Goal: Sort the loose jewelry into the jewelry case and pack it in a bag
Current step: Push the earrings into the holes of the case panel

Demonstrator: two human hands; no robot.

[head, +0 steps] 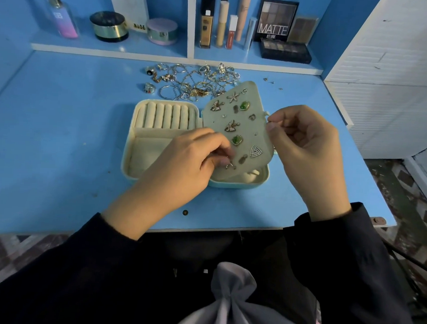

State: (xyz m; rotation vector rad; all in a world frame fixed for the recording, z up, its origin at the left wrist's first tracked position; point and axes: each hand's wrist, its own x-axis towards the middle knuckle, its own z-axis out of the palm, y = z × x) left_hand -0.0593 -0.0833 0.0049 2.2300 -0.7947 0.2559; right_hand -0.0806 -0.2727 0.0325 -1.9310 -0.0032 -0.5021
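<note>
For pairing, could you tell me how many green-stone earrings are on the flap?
2: one green-stone earring on the pale green flap's upper half, one lower beside the left hand, which may hide more.

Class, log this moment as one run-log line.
left hand: pinching small earring at earring panel | right hand: holding panel edge | jewelry case: open | loose jewelry: piled behind case

Dim, cool bluish light; soft shadows; wide-angle bending at edges; slight softness overall, no harsh glare

One jewelry case (149, 156), one bag (235, 307) (grey), two green earrings (244, 106)
</note>
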